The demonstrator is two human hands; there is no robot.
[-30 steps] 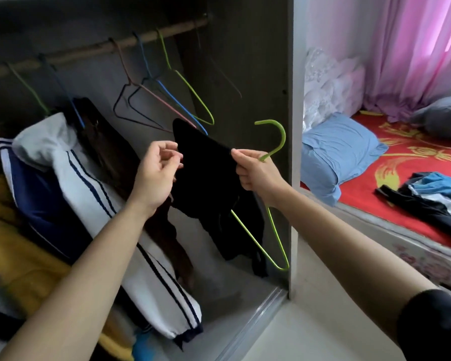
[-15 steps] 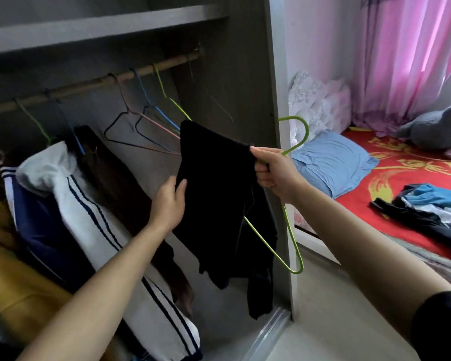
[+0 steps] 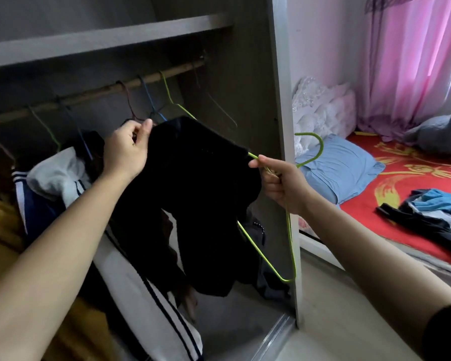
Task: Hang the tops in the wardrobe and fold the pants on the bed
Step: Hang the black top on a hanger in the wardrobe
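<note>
- Our left hand (image 3: 125, 149) has its fingers curled, thumb and forefinger pinching the upper left edge of the black top (image 3: 198, 194).
- Our right hand (image 3: 281, 183) curls its fingers round the neck of the green hanger (image 3: 321, 148), the thumb lying along the wire towards the cloth.
- The black top is soft, matte and limp. It hangs in folds between our two hands, in front of the open wardrobe (image 3: 284, 100), with one arm of the hanger pushed into it.
- The hanger is thin wire; its fuzzy hook curves to the right, and its lower corner sticks out bare below our wrist.
- Behind, a wooden rail (image 3: 89, 96) carries thin wire hangers (image 3: 167, 100) in several colours.
- A white jacket (image 3: 130, 277) with dark stripes slumps at the left.
- To the right, the bed (image 3: 375, 204) has a red patterned cover, a blue pillow (image 3: 341, 170) and a loose heap of clothes (image 3: 432, 212).
</note>
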